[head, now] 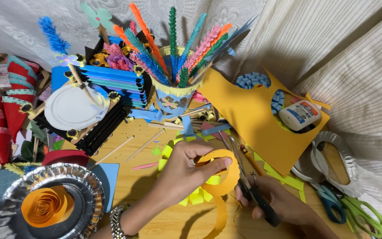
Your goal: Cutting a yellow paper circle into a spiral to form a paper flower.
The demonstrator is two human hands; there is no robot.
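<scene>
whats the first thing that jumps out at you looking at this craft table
The tall spray of bright paper spikes standing in a blue cup at top centre grabs the eye first. Next come the two hands at bottom centre: the left hand holds a curling orange paper strip while the right hand works black-handled scissors on it. At bottom left, an orange paper rose sits in a shiny foil plate.

An orange paper spiral (pixel 219 175) curls over yellow strips (pixel 195 196) on the tan wooden table (pixel 155 212), black-handled scissors (pixel 261 203) beside it, an orange rolled rose (pixel 46 206) in a silver foil plate (pixel 5 217) at the table's left edge.
</scene>
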